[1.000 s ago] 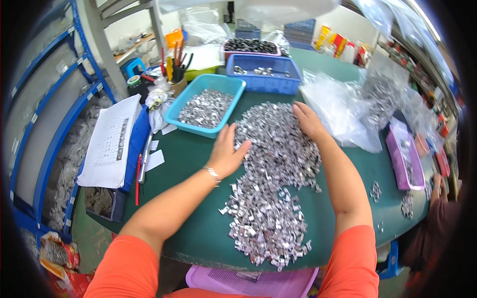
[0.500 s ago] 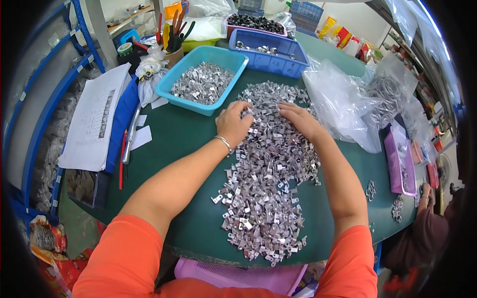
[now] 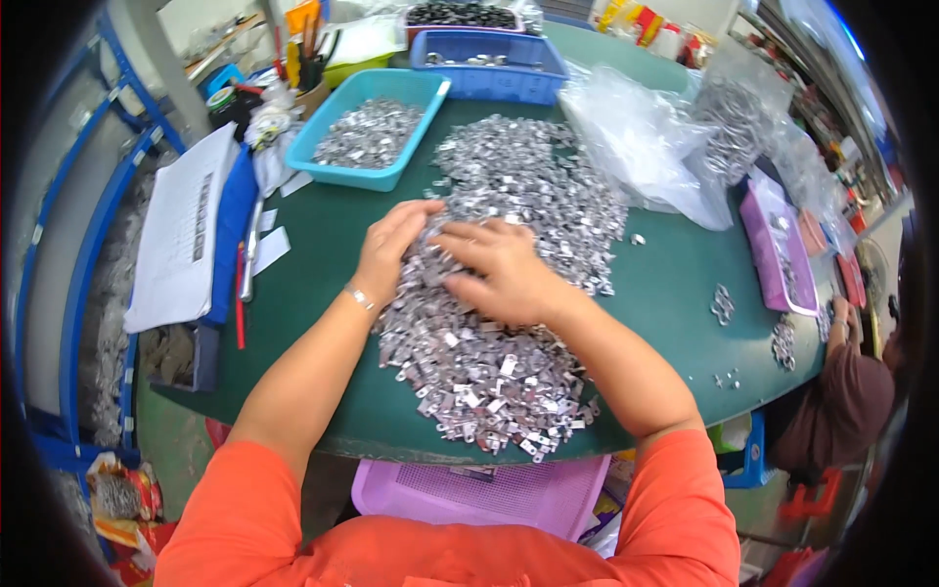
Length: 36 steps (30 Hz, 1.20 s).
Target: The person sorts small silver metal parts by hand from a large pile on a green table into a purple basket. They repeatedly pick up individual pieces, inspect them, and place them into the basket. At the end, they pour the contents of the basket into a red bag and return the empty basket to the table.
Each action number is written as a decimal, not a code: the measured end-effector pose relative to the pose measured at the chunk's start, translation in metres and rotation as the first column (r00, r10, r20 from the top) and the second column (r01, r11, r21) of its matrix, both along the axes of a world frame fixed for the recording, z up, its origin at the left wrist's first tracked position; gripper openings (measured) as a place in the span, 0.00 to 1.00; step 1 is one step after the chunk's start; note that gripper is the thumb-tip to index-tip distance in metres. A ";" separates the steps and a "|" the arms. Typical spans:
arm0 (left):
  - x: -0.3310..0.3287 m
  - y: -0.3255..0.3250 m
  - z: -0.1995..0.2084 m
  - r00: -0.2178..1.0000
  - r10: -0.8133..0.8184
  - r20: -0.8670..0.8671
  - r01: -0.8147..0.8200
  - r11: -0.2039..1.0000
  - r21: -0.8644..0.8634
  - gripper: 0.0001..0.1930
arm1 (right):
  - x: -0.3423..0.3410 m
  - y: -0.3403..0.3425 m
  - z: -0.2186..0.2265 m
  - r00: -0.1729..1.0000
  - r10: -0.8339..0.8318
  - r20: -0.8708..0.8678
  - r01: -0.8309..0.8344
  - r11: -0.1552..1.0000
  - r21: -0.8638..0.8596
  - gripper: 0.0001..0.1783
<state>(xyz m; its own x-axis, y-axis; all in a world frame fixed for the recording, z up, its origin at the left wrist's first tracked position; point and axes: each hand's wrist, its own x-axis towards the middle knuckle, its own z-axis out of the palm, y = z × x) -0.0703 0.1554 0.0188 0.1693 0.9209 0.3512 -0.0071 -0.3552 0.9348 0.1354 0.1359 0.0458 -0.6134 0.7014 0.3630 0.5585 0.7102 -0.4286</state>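
Observation:
A big heap of small shiny metal pieces covers the middle of the green table. My left hand lies flat on the heap's left side, fingers together, a bracelet on its wrist. My right hand rests palm down on the heap just beside it, fingers spread toward the left hand. Neither hand shows a piece gripped in it. Both forearms in orange sleeves come up from the lower edge.
A light blue tray with metal pieces stands behind the heap; a darker blue bin is farther back. Clear plastic bags lie right, a purple tray beyond them. Papers lie left. A purple basket sits below the edge. Another person sits right.
Both hands have drawn back from the far part of the heap toward me and come together over its middle. The view has tilted down.

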 end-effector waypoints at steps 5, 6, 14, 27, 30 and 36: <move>-0.009 -0.015 -0.005 0.914 0.078 -0.398 -0.002 0.982 0.188 0.19 | 0.013 0.003 0.008 0.996 0.043 -0.074 -0.030 0.985 0.170 0.25; -0.008 -0.015 -0.005 0.908 0.068 -0.413 0.008 0.984 0.180 0.19 | 0.026 0.013 0.016 0.994 -0.067 -0.083 0.088 0.959 0.270 0.21; -0.008 -0.014 -0.007 0.922 0.018 -0.386 0.053 0.984 0.171 0.21 | 0.140 0.116 0.005 0.398 -0.848 0.350 0.550 0.526 0.649 0.46; -0.011 -0.015 -0.002 0.918 -0.001 -0.397 0.047 0.993 0.107 0.22 | 0.207 0.166 0.032 0.102 -0.995 0.020 0.951 0.104 0.290 0.13; -0.011 -0.015 -0.002 0.916 -0.006 -0.402 0.047 0.994 0.094 0.23 | 0.195 0.187 0.011 0.216 -0.968 -0.125 0.976 0.217 0.012 0.15; -0.011 -0.016 -0.002 0.927 -0.013 -0.375 0.058 0.992 0.108 0.23 | 0.192 0.205 -0.051 0.780 -0.622 -0.075 0.554 0.741 -0.380 0.31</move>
